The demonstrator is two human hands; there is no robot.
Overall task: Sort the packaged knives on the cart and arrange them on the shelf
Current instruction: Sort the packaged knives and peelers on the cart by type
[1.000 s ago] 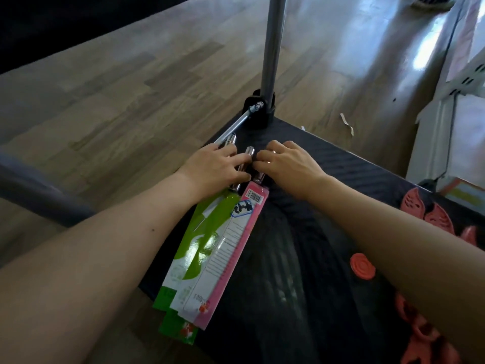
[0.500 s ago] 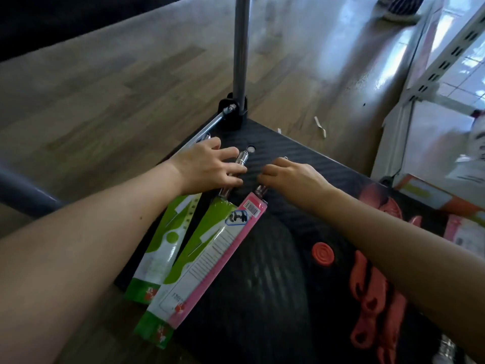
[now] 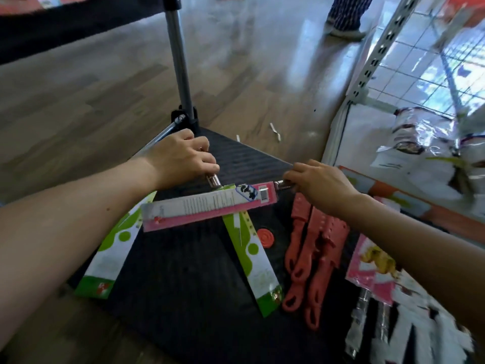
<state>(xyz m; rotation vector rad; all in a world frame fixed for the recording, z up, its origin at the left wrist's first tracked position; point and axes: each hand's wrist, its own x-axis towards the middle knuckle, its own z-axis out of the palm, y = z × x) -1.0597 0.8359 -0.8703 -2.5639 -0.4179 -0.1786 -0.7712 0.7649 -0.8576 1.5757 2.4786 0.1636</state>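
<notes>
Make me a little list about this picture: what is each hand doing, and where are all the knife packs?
left hand: fingers curled round the metal handle of the right green pack
right hand: pinches the pink pack by its metal handle
pink pack: lies sideways, across the top of the right green pack
other green pack: under the left wrist, at the cart's edge
red knives: bunched together, right of the green packs
cart deck: black, ribbed, holds everything

Paper scraps (image 3: 275,131) lay on the wooden floor (image 3: 78,106); a bystander's striped trouser leg (image 3: 346,9) stood well beyond them.
</notes>
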